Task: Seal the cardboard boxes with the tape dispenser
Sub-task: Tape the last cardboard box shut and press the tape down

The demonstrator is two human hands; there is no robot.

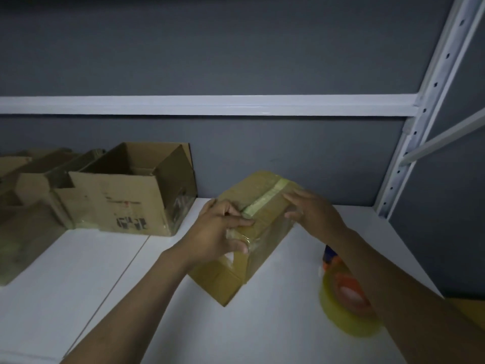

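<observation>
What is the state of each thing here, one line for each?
Small box: closed, taped along the top.
Big box: open, flaps up.
Dispenser: lying on the table, unheld.
Left hand: pressing the small box.
Right hand: touching the small box.

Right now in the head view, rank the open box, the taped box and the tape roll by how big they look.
1. open box: largest, though farthest away.
2. taped box: somewhat smaller, though nearer.
3. tape roll: clearly smallest, despite being nearest the camera.
</observation>
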